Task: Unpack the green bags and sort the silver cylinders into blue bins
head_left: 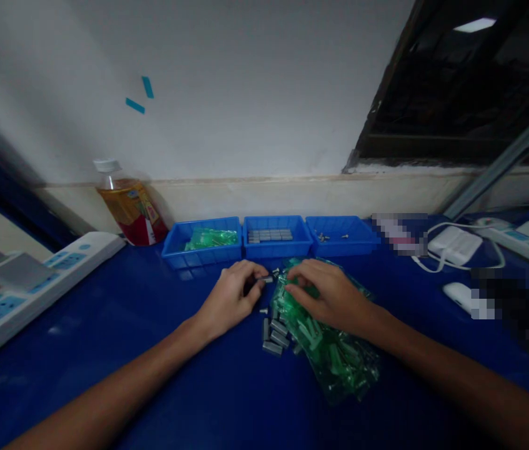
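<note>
My left hand (235, 292) is curled on the blue tabletop, thumb and index finger closing on a small grey metal block (268, 280). Tiny screws (276, 272) lie just beyond its fingertips. My right hand (327, 290) hovers over or rests on a heap of clear and green plastic bags (339, 362); which of the two I cannot tell. Its thumb and fingers are apart with nothing visible between them. Between my hands, several grey metal blocks (273, 347) lie loose beside the bags, with a single screw (263, 310) near them.
Three blue bins stand along the wall: a left bin (203, 257) with green bags, a middle bin (276, 249) with rowed metal blocks, a right bin (343, 247) with few screws. A drink bottle (128, 203), power strip (72, 262) and white charger (454, 244) stand around.
</note>
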Available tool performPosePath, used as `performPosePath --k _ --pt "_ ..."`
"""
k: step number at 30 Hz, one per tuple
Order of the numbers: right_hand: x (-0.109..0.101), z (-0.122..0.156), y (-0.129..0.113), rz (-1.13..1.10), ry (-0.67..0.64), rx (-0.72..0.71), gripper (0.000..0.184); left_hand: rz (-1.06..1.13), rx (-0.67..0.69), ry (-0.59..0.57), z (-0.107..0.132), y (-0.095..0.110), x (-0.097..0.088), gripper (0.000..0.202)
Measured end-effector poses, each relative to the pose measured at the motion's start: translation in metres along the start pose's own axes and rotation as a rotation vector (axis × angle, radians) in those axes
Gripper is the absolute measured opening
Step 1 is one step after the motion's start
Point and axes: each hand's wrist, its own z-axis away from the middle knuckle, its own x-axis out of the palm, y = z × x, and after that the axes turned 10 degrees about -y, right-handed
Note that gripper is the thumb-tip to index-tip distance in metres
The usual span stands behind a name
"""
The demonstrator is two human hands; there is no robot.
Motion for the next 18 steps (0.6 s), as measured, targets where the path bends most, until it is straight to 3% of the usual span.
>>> performPosePath --k 7,12,14,16,18 --pt "0.021 -0.028 -0.017 0.223 -0.007 -0.082 0.015 0.283 0.079 0.152 0.006 0.004 -0.001 0.010" --pt "0.007 -0.044 -0.012 0.364 -0.070 -0.108 0.014 0.364 0.038 0.186 0.004 0.001 -0.001 0.016" --pt "-0.004 -0.060 0.004 0.341 -0.074 -0.053 0.012 0.279 -0.028 0.162 0.005 0.001 -0.006 0.019" --pt "-0.014 -0.083 0.025 0.257 -0.082 0.061 0.012 0.142 -0.032 0.062 0.008 0.001 -0.012 0.017" --pt "-0.019 -0.107 0.046 0.221 -0.238 0.197 0.014 0.022 0.032 -0.083 0.012 -0.001 -0.018 0.015"
